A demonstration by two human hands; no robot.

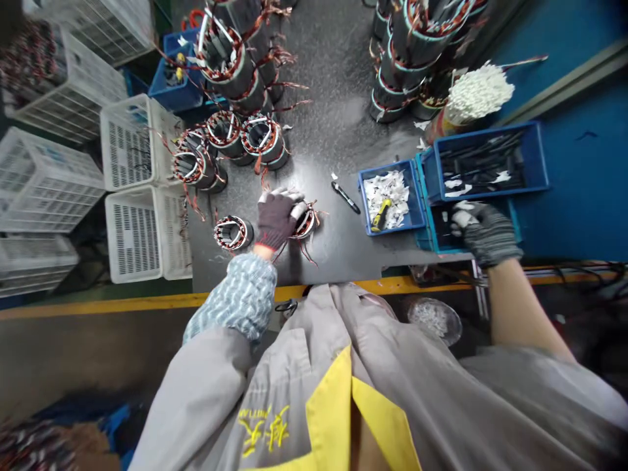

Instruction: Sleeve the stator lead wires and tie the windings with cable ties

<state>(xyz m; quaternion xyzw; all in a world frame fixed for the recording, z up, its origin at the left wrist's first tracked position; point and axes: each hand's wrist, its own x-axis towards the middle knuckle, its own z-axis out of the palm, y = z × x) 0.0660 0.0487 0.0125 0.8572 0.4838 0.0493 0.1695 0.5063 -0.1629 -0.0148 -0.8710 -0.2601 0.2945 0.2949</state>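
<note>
My left hand, in a dark glove, rests with curled fingers on top of a wound motor stator on the dark bench. A second stator lies just left of it. My right hand, in a grey glove, reaches into a blue bin at the bench's right edge; its fingers are bent down into the bin and what they hold is hidden.
Stacked stators stand at the back left and more stacked stators at the back right. A black pen lies mid-bench. A blue tray holds white slips and a yellow tool. White crates sit left. A bundle of white sticks stands at the right.
</note>
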